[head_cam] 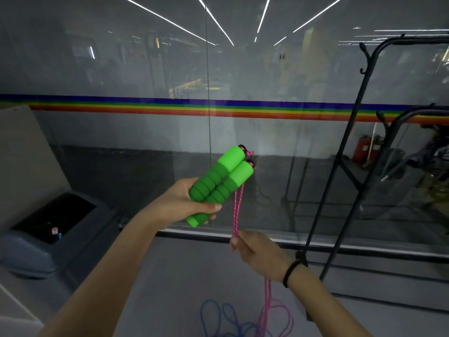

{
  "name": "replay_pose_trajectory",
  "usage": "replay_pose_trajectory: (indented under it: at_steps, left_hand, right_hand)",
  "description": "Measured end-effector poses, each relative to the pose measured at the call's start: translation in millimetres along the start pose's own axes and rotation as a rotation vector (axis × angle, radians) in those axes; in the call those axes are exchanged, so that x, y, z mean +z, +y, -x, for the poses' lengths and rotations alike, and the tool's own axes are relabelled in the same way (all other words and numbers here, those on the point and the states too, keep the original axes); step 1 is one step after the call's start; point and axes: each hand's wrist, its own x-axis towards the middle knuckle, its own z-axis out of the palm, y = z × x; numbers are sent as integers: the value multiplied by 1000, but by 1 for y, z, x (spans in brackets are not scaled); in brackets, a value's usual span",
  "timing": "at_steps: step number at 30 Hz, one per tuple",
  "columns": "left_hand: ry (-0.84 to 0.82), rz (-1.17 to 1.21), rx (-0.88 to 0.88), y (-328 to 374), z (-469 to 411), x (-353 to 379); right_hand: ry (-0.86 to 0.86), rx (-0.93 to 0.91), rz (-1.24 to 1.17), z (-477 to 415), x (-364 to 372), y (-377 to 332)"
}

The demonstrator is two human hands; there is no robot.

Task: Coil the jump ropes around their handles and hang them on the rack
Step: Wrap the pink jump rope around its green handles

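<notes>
Holding: I have both green foam handles (pixel 220 183) side by side in my left hand (pixel 181 203), raised in front of the glass wall (pixel 121 69), tips angled up and to the right.
Rope: the pink braided rope (pixel 237 210) drops doubled from the handle tips, passes through my right hand (pixel 257 251), and trails to the floor, where it lies loosely looped.
Handling: foam looks soft, grippy and light, so the pair should not slip. The cord is limp and thin; I judge it will slacken or tangle unless kept taut while winding.
Grip point: handles at their ribbed lower half, leaving the smooth upper half free for the wraps; rope close below the tips.
Left hand: closed around both handles, thumb across the front, fingers (pixel 212 217) curled beneath.
Right hand: closed narrowly, pinching the two strands just below the handles; a black band (pixel 290 272) sits on the wrist.
Other rope: a blue rope (pixel 218 314) lies on the floor, beside the pink loops.
Rack: the black rack (pixel 352 147) stands to my right, well apart from the handles; nothing hangs on the hooks I can see.
Status: I judge coiling not yet begun; no wraps on the handles.
</notes>
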Motion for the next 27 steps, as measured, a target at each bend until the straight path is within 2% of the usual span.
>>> replay_pose_trajectory:
  at_steps: [4, 7, 11, 15, 21, 24, 27]
  left_hand:
    - [73, -407, 77, -12, -13, -1]
    - [37, -712, 130, -12, -16, 2]
    - [-43, -840, 162, -7, -17, 9]
    - [-125, -858, 167, 3, -16, 9]
    - [-257, -629, 168, 15, -6, 7]
    - [-234, -452, 160, 15, -1, 9]
    - [-151, -328, 180, 14, 1, 12]
  right_hand:
    - [-114, -69, 247, 7, -28, -26]
    - [-82, -168, 313, 6, -56, -43]
    - [0, -212, 325, -10, -95, -50]
    - [52, -231, 219, -25, -117, -50]
    - [-87, -188, -432, -42, -114, -27]
    - [-80, -171, -657, -39, -101, -12]
    - [39, -101, -844, -33, -83, -9]
